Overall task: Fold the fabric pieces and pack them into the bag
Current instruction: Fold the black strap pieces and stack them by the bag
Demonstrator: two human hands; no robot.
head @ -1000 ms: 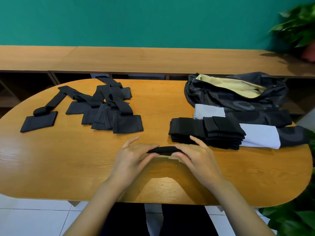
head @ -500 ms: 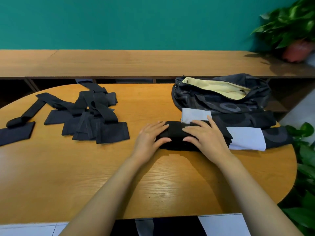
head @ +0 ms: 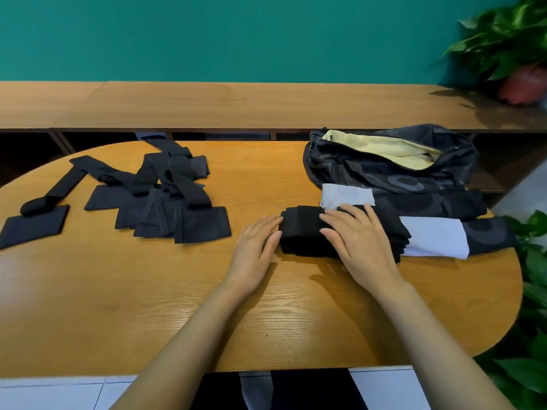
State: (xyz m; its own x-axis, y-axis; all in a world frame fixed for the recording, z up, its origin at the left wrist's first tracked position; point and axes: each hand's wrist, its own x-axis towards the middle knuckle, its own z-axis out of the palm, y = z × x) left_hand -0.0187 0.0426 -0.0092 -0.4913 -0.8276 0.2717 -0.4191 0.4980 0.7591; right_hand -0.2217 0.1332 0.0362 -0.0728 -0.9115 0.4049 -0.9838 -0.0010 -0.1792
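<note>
A stack of folded black fabric pieces [head: 302, 232] sits right of the table's centre. My right hand [head: 358, 241] lies flat on top of the stack with straight fingers. My left hand [head: 257, 244] touches the stack's left side, fingers straight. A loose pile of unfolded black fabric strips [head: 165, 199] spreads over the table's left part. The dark patterned bag [head: 390, 170] lies behind the stack, its mouth open and showing a pale yellow lining. The bag's black-and-white straps [head: 432, 238] run under the stack's right end.
The oval wooden table [head: 148, 306] carries everything. A long wooden bench or shelf [head: 236, 105] runs behind it against a teal wall. A potted plant [head: 515, 69] stands at the back right, and green leaves [head: 532, 276] crowd the table's right edge.
One second ago both hands held a folded black piece near the table's front. They carried it to the stack and now rest flat on it. The camera view swung rightward.
</note>
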